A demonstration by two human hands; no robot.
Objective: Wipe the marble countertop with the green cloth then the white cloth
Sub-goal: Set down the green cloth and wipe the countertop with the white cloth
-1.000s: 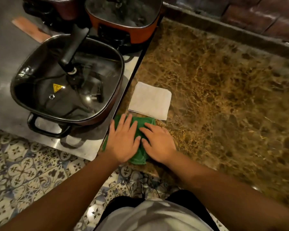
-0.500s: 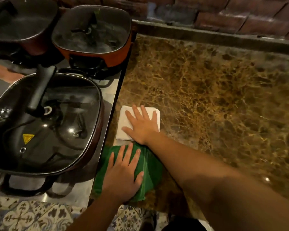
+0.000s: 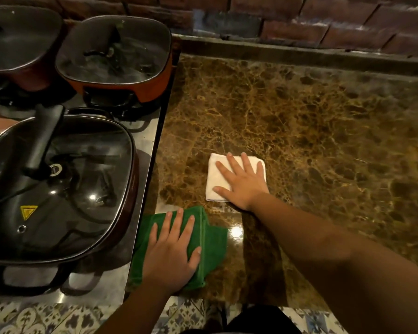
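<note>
The brown veined marble countertop fills the right of the view. A folded green cloth lies at its near left corner, partly over the steel edge. My left hand presses flat on the green cloth with fingers spread. Just beyond it, a folded white cloth lies on the marble. My right hand rests flat on the white cloth, palm down, covering its right half.
On the steel surface to the left stand three electric pans with glass lids: a dark near one, an orange one and one at far left. A raised ledge and brick wall bound the back. Patterned floor tiles show below.
My right hand left the green cloth, landed on the white cloth and slid it to the right over the marble. My left hand has stayed on the green cloth.
</note>
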